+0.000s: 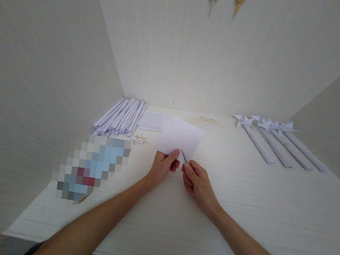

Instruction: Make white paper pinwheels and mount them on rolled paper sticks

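My left hand pinches a sheet of white paper by its near edge, thumb on top. The sheet is held up above the table, tilted. In my right hand is a thin dark tool, its kind not clear because the fingers cover most of it. Its slim tip lies against the paper's near corner, close to my left thumb. Behind the sheet, to the left, lies a stack of white paper squares. Small white and tan pieces are heaped left of my left hand.
A pile of rolled white paper sticks lies at the back left. Several paper pinwheels on sticks are lined up at the back right. A blurred-out object is on the left of the white table. Walls enclose three sides.
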`<state>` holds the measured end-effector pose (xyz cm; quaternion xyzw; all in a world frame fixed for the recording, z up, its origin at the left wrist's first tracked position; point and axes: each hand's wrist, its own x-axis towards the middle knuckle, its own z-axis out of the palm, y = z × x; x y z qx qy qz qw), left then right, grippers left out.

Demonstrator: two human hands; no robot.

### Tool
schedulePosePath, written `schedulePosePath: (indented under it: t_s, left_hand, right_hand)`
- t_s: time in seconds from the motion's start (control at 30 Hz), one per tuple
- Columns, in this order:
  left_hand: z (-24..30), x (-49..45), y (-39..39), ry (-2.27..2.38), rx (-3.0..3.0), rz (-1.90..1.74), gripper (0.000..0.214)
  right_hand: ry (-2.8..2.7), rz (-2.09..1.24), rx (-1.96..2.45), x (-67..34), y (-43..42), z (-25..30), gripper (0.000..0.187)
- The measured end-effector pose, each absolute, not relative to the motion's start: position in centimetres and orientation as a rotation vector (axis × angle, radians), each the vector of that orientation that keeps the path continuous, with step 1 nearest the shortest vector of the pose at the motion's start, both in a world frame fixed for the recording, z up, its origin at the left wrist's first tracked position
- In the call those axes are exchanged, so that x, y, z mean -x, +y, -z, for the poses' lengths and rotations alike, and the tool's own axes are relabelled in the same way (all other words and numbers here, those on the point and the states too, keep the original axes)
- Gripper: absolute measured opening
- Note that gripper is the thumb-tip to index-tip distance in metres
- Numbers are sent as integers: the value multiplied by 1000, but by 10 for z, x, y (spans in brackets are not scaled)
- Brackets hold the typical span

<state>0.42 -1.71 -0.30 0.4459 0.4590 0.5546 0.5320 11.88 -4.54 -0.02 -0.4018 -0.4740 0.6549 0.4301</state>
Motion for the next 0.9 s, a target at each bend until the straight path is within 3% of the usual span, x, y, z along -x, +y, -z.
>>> schedulePosePath:
  t_s: [0.9]
  left_hand:
    - [4,-4,-18,1062,-1066,-1323,42]
  right_hand:
    - [-1197,-1607,980,-118,-46,-2,28]
